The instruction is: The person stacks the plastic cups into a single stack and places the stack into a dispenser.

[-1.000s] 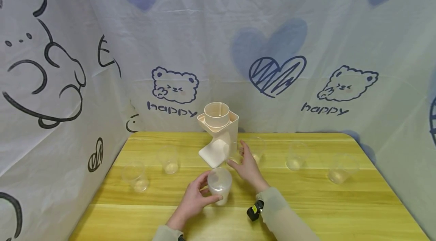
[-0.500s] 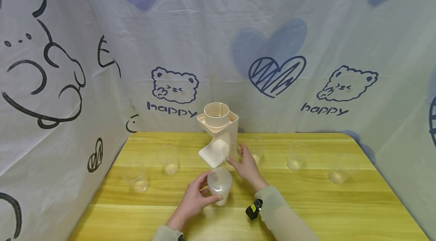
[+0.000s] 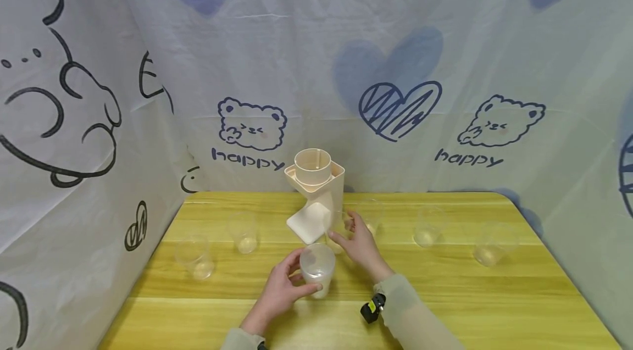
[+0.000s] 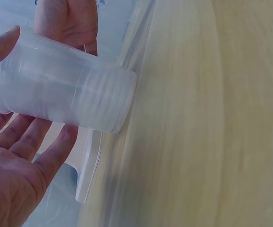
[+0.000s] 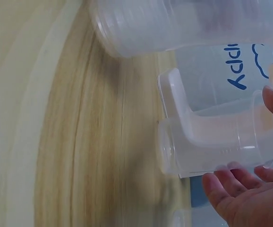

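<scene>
Stacked clear cups (image 3: 317,266) fill the curled grip of my left hand (image 3: 281,288). My right hand (image 3: 362,246) curls around a single cup (image 5: 212,152).

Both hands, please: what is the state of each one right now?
Left hand: holding a stack of cups.
Right hand: thumb and fingers around one clear cup; whether they grip it cannot be told.

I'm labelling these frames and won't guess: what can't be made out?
Whether other cups nest inside the translucent tapered plastic cup in the left hand: its cloudy wall blurs this (left wrist view).
Floor of the beige plastic cylinder: hidden by its front wall (head view).
Rest of the small black device by the pale left sleeve: cut off by the bottom edge (head view).
</scene>
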`<state>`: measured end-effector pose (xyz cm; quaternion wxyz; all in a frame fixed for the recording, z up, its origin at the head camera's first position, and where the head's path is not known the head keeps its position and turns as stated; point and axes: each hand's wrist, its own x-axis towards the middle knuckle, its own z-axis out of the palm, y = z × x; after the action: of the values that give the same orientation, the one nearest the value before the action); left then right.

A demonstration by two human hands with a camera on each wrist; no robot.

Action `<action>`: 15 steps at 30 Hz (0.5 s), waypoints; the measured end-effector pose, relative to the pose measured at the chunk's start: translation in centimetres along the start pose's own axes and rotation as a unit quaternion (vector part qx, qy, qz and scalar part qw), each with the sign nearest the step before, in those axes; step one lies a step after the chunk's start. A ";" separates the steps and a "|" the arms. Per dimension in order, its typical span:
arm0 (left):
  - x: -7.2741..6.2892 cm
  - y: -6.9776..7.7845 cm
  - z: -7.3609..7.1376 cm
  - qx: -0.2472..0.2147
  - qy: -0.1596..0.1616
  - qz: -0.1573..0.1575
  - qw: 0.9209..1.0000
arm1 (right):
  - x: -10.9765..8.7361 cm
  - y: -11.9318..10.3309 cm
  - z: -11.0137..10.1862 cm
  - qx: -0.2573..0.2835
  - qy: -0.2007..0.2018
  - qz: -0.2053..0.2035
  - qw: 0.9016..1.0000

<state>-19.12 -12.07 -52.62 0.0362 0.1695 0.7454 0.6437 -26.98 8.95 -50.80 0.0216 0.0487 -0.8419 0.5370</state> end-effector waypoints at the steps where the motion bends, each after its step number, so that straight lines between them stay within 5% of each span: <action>1: 0.0 0.0 0.0 0.002 0.001 0.000 1.000 | -0.1 0.0 -0.1 -0.001 0.001 -0.002 1.000; 15: 0.0 0.5 0.5 0.014 0.000 0.007 1.000 | -1.5 -0.4 -1.8 0.041 0.008 -0.008 0.999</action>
<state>-18.88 -11.56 -52.22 0.0297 0.1753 0.7531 0.6334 -25.46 10.49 -49.83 0.0307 0.0522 -0.8185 0.5713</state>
